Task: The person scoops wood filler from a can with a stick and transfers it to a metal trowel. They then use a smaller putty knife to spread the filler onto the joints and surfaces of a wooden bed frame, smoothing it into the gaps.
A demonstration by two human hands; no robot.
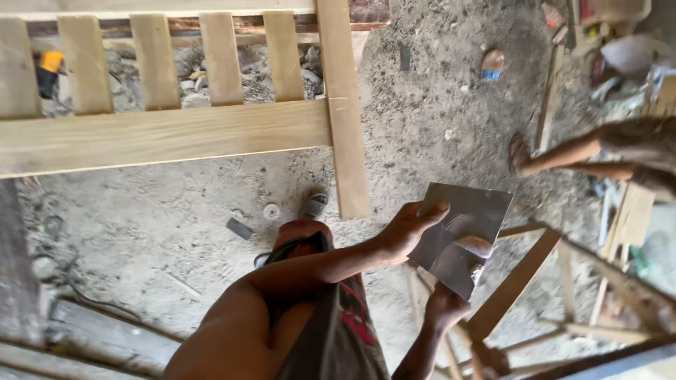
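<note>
A pale slatted wooden frame [211,127] spans the dirt floor [422,119] at upper left, and another person's bare leg [563,155] crosses at right. Before it, a grey square sheet [458,236] with a putty smear is held flat in the air. The left hand [408,229] pinches its upper edge with arm outstretched, while the right hand [443,306] closes on its lower corner from beneath.

Bare dirt floor [176,232], sandy and gritty, daylight falling across it. Pale slatted wooden frame [169,134] spanning upper left, rubble [190,84] visible through the slats, small round lids [271,211] and scraps scattered below. Unfinished wooden frame pieces [521,281] lower right; clutter of boards and debris [620,56] top right, another person's leg [563,155] near it.
</note>
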